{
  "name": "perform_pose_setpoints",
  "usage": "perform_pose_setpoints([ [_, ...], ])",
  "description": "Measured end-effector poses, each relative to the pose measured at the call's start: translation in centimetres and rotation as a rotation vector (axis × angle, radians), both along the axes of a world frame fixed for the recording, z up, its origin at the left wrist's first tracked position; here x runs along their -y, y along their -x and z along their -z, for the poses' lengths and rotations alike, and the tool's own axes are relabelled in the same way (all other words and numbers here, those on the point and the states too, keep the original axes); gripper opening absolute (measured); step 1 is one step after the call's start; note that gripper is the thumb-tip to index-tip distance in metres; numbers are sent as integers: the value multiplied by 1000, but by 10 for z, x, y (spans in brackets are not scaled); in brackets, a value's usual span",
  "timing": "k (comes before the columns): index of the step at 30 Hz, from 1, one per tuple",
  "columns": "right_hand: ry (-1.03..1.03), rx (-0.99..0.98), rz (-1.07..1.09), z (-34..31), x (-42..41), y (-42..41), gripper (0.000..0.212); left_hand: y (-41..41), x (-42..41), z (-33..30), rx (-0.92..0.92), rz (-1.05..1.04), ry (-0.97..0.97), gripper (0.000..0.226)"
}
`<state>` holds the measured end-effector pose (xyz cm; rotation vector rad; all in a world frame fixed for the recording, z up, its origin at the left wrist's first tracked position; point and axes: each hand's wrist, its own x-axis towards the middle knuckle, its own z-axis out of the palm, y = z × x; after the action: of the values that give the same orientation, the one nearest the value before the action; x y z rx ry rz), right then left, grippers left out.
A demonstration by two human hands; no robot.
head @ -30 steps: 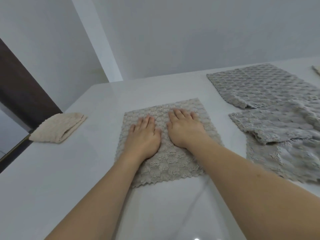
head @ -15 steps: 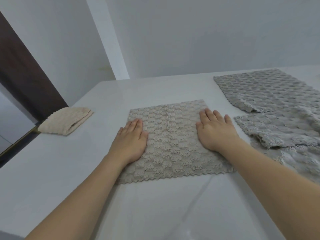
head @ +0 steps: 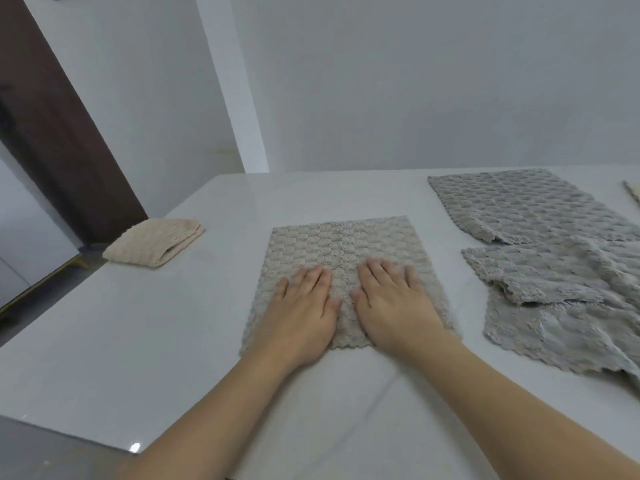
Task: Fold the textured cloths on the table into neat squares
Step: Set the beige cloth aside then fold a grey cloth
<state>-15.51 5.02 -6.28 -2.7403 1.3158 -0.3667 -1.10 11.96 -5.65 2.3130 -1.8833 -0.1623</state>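
Observation:
A beige-grey textured cloth [head: 341, 244] lies flat and square on the white table [head: 156, 323] in front of me. My left hand [head: 301, 313] presses flat on its near left half, fingers straight. Beside it, my right hand [head: 394, 306] presses flat on the near right half, thumbs almost touching. A folded cream cloth [head: 156, 245] sits at the table's far left edge. Grey textured cloths lie to the right: one spread flat [head: 512, 206] at the back, and a rumpled one [head: 561, 299] nearer me.
The table's left edge drops off near a dark brown door panel [head: 59, 133]. A white wall runs behind the table. A sliver of another pale cloth [head: 633, 192] shows at the far right edge.
Both hands have slid from the cloth's outer sides back together at its near middle. Half a second ago they were spread apart; a second ago they were together.

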Motion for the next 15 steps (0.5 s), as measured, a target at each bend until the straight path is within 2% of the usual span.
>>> perform_pose_setpoints([
  [2,-17,-19,11,8,2,1,83,0,0,9,29,-22,-1,58],
  [3,-40,-31,21,8,5,1,83,-1,2,9,37,-28,-7,59],
  [7,-61,-56,33,2,9,0,58,-1,3,7,55,-22,-22,59],
  [12,-96,-70,26,-1,7,8,58,-9,-1,4,43,7,-37,59],
  [15,-130,-94,84,-1,13,37,58,-39,-17,4,61,-49,-59,59],
])
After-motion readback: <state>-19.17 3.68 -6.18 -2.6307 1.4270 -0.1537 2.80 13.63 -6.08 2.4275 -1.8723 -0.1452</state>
